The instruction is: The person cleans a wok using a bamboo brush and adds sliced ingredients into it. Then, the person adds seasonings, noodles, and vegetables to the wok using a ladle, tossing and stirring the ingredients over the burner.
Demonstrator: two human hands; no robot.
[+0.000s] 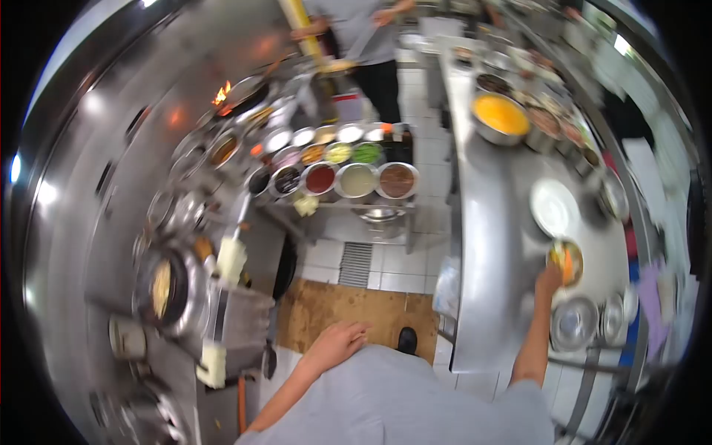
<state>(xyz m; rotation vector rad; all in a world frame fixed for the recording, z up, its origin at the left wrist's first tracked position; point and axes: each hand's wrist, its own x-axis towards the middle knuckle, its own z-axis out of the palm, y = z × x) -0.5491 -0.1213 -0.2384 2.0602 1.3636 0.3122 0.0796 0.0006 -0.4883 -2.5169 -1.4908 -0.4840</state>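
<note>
My right hand [549, 280] reaches out to a small bowl [578, 276] on the steel counter at right. Its fingers are closed on the near left rim, partly blurred. Orange and yellow-green pieces of food [566, 261] lie in this bowl. Just beyond it stands a white plate [555, 208]. My left hand [341, 343] rests in front of my body at the waist, palm down, fingers stretched out and holding nothing.
A wok [162, 288] with pale food sits on the range at left. Several sauce and ingredient bowls [320, 179] line a stand ahead. A large bowl of yellow liquid [501, 115] and metal bowls [574, 324] are on the right counter. Another person [363, 37] works near a flaming pan [246, 93].
</note>
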